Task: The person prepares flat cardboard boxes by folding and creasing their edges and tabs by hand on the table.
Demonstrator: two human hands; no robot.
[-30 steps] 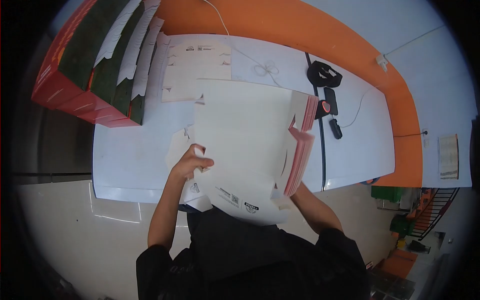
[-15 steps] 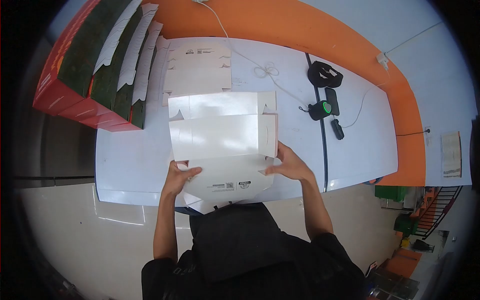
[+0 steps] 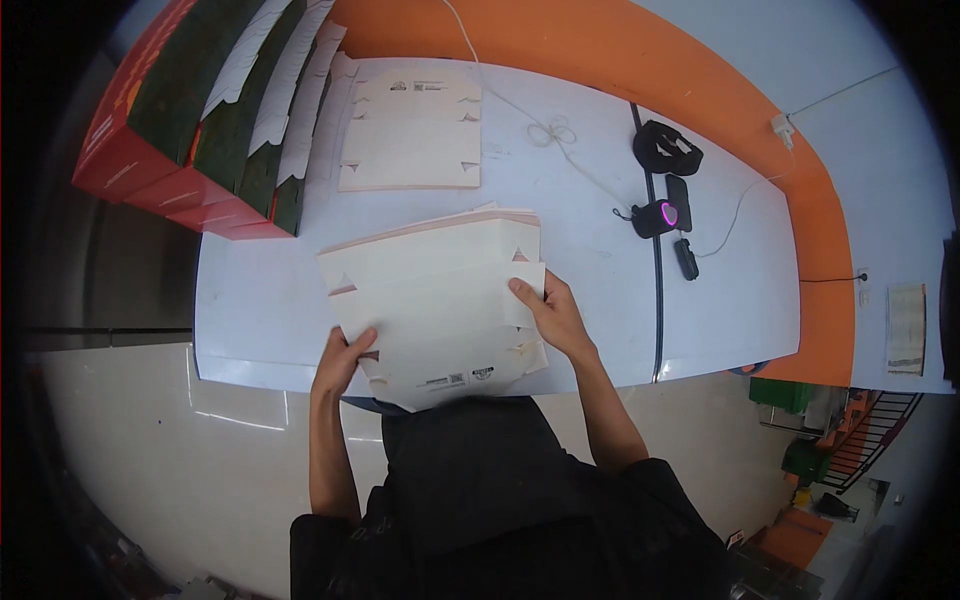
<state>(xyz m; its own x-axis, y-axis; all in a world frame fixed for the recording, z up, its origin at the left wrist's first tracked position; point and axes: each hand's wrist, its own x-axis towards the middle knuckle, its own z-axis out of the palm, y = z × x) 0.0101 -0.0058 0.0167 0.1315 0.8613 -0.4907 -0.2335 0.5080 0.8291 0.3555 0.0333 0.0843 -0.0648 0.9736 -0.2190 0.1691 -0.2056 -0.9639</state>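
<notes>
A stack of flat white carton blanks [image 3: 435,295] lies between my hands at the near edge of the table, close to my body. Slots and tabs run down its sides, and a printed logo and code show on the lower part. My left hand [image 3: 340,362] grips the lower left edge, thumb on top. On the right edge my right hand [image 3: 550,310] is closed with its thumb on the upper face and the fingers underneath. How many blanks each hand holds is hidden.
More flat carton blanks [image 3: 412,135] lie farther back on the white table [image 3: 590,290]. Red and green boxes [image 3: 200,130] with white flaps stand at the left. To the right are a lit black speaker [image 3: 655,217], a black strap roll [image 3: 667,148], a phone [image 3: 678,203] and cables.
The carton blank that was partly folded up, glossy side showing, now lies flat with the others. My right hand has moved up along the edge. The speaker light turned from green to purple.
</notes>
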